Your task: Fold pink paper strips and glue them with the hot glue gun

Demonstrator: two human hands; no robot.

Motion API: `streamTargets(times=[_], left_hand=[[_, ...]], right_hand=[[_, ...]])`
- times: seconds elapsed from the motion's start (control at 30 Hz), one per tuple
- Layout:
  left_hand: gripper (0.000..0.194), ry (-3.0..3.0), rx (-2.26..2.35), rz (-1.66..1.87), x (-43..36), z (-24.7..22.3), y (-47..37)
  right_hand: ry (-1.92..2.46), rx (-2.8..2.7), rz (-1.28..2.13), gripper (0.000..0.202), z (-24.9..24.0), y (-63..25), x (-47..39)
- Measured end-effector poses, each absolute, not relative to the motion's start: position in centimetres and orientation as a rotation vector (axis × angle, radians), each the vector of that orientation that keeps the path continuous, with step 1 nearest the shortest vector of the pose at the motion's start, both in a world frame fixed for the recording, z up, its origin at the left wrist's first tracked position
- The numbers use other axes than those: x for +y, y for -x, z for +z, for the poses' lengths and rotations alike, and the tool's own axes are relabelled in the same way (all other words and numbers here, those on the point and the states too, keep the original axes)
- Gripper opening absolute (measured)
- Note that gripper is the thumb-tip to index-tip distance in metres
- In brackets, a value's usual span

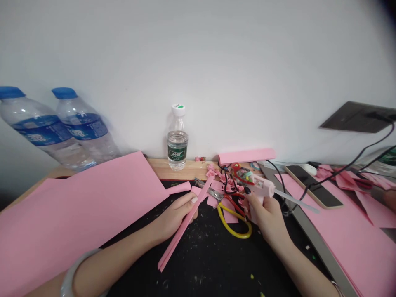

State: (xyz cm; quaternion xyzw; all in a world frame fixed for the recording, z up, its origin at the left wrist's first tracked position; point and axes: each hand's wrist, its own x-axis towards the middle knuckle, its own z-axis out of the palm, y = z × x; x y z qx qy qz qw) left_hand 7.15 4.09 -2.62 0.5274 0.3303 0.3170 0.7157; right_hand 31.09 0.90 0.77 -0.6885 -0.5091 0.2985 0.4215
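My left hand [177, 215] is closed around a long folded strip of pink paper [185, 225], tilted with its lower end toward me. At the right, my right hand [266, 214] grips a pale pink glue gun [261, 185], a translucent glue stick poking out of its rear. Scissors with yellow and red handles [235, 231] lie open between my hands, beside pink paper scraps [229, 206]. A small pink paper roll [178, 188] sits just beyond my left hand.
Large pink sheets [93, 206] cover the left side. A small water bottle [177, 144] stands by the wall, two large bottles [85, 128] at back left. A phone [314, 185] and black cables lie at right, where part of another person's hand [390, 200] shows.
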Motion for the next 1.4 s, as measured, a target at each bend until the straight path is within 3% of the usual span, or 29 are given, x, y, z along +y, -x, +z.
streamTargets(times=[0.2,0.47,0.6,0.8,1.0,1.1,1.27,1.4], left_hand=[[0.03,-1.129,0.707,0.706,4.1,-2.6,-7.2],[0.031,-1.127,0.696,0.667,4.0,-2.1,-7.0],[0.03,-1.147,0.659,0.583,4.5,-1.9,-6.6],[0.029,-1.19,0.58,0.318,4.7,-0.5,-6.0],[0.029,-1.191,0.499,0.113,4.4,0.4,-6.0],[0.033,-1.176,0.445,0.029,5.4,0.4,-5.8],[0.063,-1.036,0.474,0.168,6.3,0.7,-3.1],[0.059,-1.12,0.666,0.401,4.7,1.3,-0.6]], right_hand=[[1.791,-1.57,0.219,0.024,1.0,-32.6,1.6],[1.842,-1.922,-0.172,0.042,-1.6,-34.4,3.3],[1.618,-1.91,-0.354,0.044,-0.1,-33.4,2.6],[1.135,-2.212,0.012,0.042,1.6,-30.5,0.4],[0.872,-2.232,0.401,0.009,0.9,-29.2,-0.4],[0.933,-2.155,0.559,0.006,1.4,-29.1,-0.6],[1.198,-1.994,0.745,0.015,1.6,-29.2,-0.5],[1.332,-1.93,0.823,0.021,1.7,-29.3,-0.3]])
